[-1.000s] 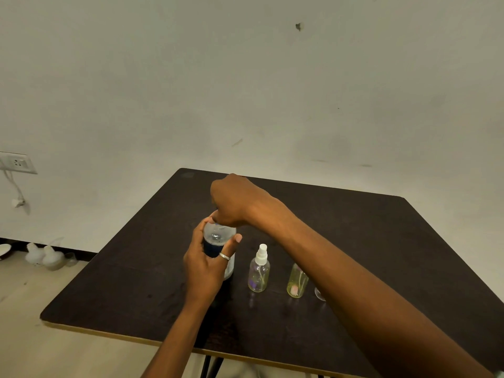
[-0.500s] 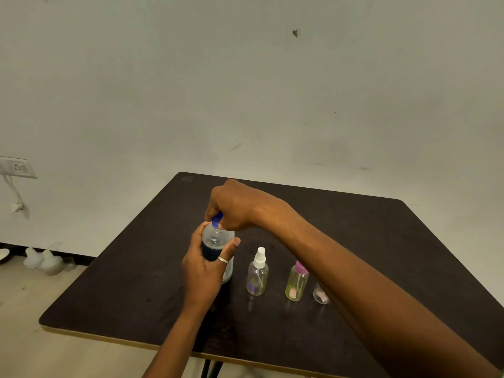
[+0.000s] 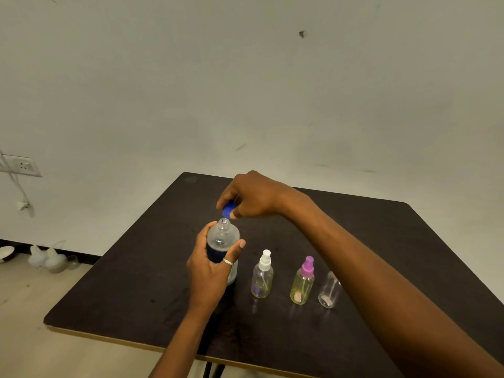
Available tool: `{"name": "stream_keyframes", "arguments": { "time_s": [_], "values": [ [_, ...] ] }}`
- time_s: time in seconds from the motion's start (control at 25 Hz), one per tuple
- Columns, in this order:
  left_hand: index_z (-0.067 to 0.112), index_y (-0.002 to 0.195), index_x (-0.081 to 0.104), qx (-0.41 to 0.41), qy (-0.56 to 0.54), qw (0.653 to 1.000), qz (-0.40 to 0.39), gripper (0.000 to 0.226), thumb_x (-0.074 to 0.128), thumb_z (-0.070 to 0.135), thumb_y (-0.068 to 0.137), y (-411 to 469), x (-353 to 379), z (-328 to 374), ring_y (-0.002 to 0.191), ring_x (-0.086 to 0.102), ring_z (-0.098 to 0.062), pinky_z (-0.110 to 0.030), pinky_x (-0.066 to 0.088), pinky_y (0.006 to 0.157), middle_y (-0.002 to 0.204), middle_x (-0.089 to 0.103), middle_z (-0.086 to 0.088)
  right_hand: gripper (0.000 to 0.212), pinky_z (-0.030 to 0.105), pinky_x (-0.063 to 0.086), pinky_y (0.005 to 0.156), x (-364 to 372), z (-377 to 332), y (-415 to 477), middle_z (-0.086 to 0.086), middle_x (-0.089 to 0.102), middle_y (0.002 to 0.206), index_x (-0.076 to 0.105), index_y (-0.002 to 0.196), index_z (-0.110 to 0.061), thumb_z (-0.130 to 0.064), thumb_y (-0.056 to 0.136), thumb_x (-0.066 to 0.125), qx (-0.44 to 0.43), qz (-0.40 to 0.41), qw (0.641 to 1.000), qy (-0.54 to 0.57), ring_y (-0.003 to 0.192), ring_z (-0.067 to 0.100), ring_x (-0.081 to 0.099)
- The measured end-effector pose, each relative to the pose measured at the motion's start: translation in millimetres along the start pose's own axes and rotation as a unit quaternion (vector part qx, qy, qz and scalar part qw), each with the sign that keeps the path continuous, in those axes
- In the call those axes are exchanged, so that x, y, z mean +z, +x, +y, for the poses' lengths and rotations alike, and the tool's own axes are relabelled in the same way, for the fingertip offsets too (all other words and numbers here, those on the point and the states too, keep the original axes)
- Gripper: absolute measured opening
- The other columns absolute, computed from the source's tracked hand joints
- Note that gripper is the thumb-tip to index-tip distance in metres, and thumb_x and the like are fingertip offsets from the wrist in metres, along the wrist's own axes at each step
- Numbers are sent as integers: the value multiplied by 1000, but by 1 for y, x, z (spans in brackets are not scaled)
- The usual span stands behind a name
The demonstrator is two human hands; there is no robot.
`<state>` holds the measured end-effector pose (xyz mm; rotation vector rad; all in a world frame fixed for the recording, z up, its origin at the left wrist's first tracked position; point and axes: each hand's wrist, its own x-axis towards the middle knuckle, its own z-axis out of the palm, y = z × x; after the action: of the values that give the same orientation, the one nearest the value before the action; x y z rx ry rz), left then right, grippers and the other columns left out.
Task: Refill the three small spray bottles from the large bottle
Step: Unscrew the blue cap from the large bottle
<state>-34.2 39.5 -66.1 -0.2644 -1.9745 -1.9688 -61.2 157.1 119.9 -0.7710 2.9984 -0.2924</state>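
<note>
My left hand [image 3: 210, 271] grips the large clear bottle [image 3: 223, 238], which stands upright on the dark table [image 3: 136, 282] with its threaded neck bare. Just above and to the right of the neck, my right hand [image 3: 253, 195] pinches the blue cap [image 3: 228, 209], lifted clear of the bottle. To the right stand three small spray bottles in a row: one with a white sprayer [image 3: 262, 275], a yellowish one with a purple sprayer [image 3: 302, 282], and a clear one [image 3: 328, 291] partly hidden behind my right forearm.
A plain wall rises behind the table. At the left a wall socket [image 3: 23, 165] has a cable hanging down, and white jugs [image 3: 47, 259] and a bowl sit on the floor by the skirting. The table's front edge runs close to me.
My right hand has taken the blue cap off the large bottle and lifted it up and to the right. The left hand keeps its hold on the bottle.
</note>
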Motion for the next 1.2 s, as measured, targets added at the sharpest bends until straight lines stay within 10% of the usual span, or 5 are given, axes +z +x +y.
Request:
{"name": "stream_keyframes", "arguments": {
  "time_s": [0.84,1.2],
  "values": [
    [34,135,50,3,9,1000,7,70,81,43,73,0,1,0,120,56,-3,-31,51,100,128,60,17,12,31,52,67,95,61,85,8,65,80,64,79,-11,-7,76,74,101,-147,973,-149,74,21,62],
    [37,135,50,-7,18,1000,5,71,81,47,72,1,0,0,120,55,0,-25,50,98,128,59,19,22,36,55,83,102,68,78,10,69,98,68,104,-11,-14,82,71,116,-149,977,-97,87,23,65]
  ]
}}
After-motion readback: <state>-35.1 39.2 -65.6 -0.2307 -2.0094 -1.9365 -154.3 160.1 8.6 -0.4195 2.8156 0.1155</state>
